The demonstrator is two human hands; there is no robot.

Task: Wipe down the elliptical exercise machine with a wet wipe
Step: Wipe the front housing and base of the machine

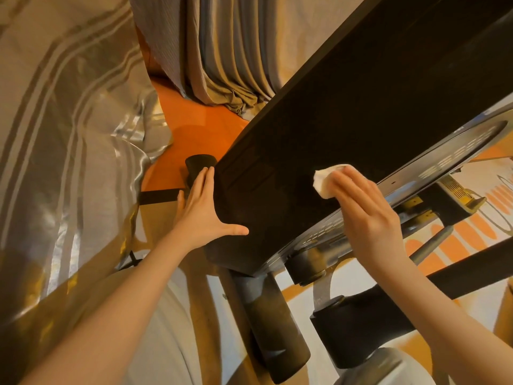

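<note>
The elliptical machine's broad black housing slants from upper right down to the centre. A crumpled white wet wipe lies against its lower surface, and my right hand holds it there with curled fingers. My left hand rests flat on the housing's left edge, fingers straight and thumb spread onto the panel. A silver side plate with slots runs along the housing's right edge. Black cylindrical frame tubes lie below it.
A shiny striped grey bedcover fills the left side. Grey curtains hang at the top and bunch on the orange floor. A patterned orange-and-white mat lies at right. A black foot cap sits beyond my left fingertips.
</note>
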